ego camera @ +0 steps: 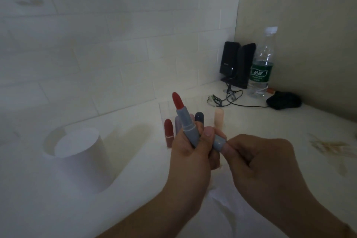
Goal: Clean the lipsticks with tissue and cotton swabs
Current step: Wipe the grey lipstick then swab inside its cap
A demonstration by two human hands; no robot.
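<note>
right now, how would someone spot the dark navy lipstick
Find the clear organiser against the tiled wall, behind the hands. The navy lipstick stands capped between the held lipstick and a peach one, the only dark cap.

A clear plastic water bottle (pixel 261 63) with a green label stood in the far right corner of the white table (pixel 135 170). Two black speakers (pixel 236 63) stood just left of it against the tiled wall (pixel 106 44). Thin black cables (pixel 228 98) trailed from them. A dark cloth-like lump (pixel 284 100) lay just right of the bottle.
</note>
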